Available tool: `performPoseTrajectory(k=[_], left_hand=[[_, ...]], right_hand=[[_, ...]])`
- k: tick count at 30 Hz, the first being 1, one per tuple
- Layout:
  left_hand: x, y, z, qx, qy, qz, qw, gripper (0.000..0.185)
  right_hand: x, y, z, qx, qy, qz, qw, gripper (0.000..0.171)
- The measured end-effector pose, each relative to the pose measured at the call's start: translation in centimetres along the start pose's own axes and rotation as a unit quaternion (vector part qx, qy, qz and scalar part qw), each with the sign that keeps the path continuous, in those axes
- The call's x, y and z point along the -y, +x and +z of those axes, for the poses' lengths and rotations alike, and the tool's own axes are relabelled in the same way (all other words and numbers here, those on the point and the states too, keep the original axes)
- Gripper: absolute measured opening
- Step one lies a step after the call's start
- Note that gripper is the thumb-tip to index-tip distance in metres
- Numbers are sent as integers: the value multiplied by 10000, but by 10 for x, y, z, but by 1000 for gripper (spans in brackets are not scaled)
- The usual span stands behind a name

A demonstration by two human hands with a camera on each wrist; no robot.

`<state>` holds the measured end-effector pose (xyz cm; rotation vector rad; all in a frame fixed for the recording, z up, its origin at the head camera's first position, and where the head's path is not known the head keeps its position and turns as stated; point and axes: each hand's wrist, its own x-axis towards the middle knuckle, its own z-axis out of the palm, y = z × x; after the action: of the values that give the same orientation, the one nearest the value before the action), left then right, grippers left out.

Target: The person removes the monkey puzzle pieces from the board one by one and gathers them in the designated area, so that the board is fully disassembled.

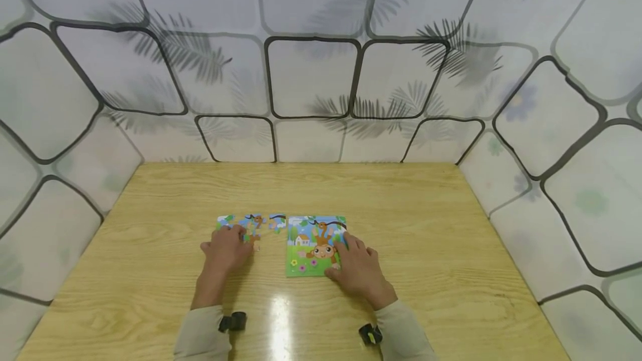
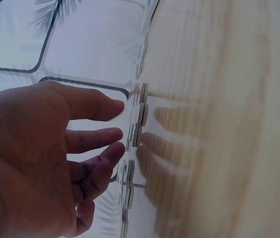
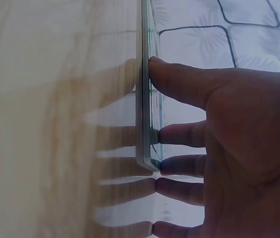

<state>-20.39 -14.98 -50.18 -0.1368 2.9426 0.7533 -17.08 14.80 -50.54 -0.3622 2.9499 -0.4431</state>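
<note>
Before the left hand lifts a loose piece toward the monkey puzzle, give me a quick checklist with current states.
1. Puzzle board lies flat on the table: ok.
2. Right hand steadies the board, straight fingers pressing its right edge: ok.
3. Left hand is at the loose pieces, fingertips touching them: ok.
4. Left hand has a grip on one piece: not ok; the fingers lie straight and pinch nothing.
5. Loose pieces lie apart from the board, just to its left: ok.
6. An open slot in the board for the next piece: cannot tell.
</note>
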Motion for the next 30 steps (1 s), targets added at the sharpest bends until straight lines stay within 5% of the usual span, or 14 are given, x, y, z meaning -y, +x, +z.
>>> performPoseTrajectory(k=[12,21,30], left_hand=[[-32,1,24,66,-626,579,9963,53],[-72,-4,45,-56,-250,1252,9918,46],[-102,-6,63,375,175,1567,9868,42]], right_hand=[[-1,-1,-3,-112,181,66,9998,69],[-10,-1,-3,-408,427,96,9982,70],[-14,0,-7,-140,457,277,9985,73]])
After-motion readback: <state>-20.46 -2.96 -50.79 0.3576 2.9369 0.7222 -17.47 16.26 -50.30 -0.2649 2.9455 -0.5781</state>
